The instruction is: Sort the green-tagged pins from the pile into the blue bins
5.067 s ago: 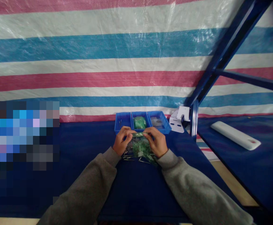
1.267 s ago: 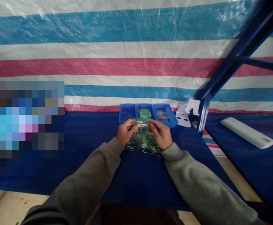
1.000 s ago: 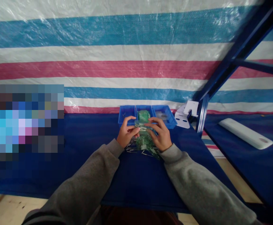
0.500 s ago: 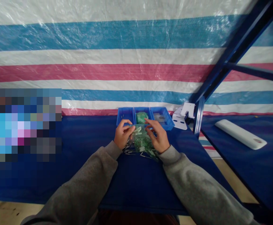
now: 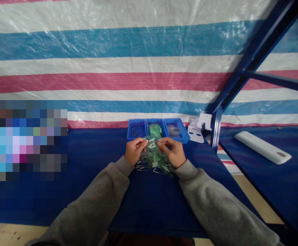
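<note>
Between my hands is a small clear, green-tinted plastic bag [image 5: 152, 143] with pale strip-like pieces in it. Thumb and fingers of my left hand [image 5: 134, 151] pinch its left upper corner. My right hand [image 5: 174, 152] is closed at the bag's right upper corner, fingertips pressed together. Under and in front of the hands lies a heap of green-looking plastic bags [image 5: 156, 160], partly covered by the right hand. Several thin metal pins [image 5: 141, 168] lie loose around the heap; their exact kind is too small to make out.
Behind the hands stand three joined blue bins: the left bin [image 5: 133, 123] holds a few thin dark pieces, the middle one a green bundle [image 5: 154, 130], the right one greyish flat pieces [image 5: 173, 130]. White cut-out sheets [image 5: 196, 133] lean beside a blue metal post [image 5: 216, 128].
My right hand has come down and closed its fingers at the bag's right corner; before, its fingers were spread above. My left hand keeps its pinch. The view has tilted slightly.
</note>
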`<action>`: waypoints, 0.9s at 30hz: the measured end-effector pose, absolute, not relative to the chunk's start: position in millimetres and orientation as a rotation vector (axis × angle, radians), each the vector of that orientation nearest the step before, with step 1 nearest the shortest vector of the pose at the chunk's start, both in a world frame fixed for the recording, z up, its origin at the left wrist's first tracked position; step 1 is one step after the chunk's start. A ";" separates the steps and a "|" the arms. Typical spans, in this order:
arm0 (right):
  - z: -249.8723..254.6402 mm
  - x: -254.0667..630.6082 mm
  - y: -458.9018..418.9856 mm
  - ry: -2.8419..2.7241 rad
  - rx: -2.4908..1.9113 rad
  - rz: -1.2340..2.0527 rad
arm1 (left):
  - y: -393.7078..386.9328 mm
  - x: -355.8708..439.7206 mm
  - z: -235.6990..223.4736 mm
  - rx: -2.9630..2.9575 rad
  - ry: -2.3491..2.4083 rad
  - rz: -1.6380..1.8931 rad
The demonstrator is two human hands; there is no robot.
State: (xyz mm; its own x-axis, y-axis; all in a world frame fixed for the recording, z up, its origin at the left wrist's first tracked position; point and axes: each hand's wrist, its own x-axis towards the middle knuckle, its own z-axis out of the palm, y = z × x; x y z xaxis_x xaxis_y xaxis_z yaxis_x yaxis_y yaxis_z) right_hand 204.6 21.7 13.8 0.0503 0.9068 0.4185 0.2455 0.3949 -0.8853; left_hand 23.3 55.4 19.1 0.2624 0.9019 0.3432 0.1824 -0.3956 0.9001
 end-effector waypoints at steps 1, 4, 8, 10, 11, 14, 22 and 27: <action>14.4 203.5 21.3 -1.457 -1.077 0.758 | 55.2 23.3 19.9 1.744 0.995 1.205; 16.6 201.7 20.7 -1.437 -1.043 0.859 | 56.1 22.3 21.6 1.703 0.975 1.282; 18.0 203.1 22.7 -1.435 -1.048 0.879 | 57.3 19.2 23.7 1.794 0.942 1.278; 16.5 204.0 24.3 -1.457 -1.073 0.900 | 56.6 18.2 25.5 1.863 0.915 1.230; 15.3 204.3 25.0 -1.461 -1.086 0.905 | 56.1 18.0 26.4 1.880 0.900 1.211; 11.9 204.4 26.3 -1.408 -1.107 0.864 | 55.0 19.1 27.5 1.831 0.849 1.174; 11.4 204.9 25.4 -1.290 -1.092 0.758 | 60.6 21.3 19.1 1.717 0.898 1.109; 14.0 205.6 25.0 -1.292 -1.058 0.788 | 63.0 17.3 20.8 1.837 0.949 1.208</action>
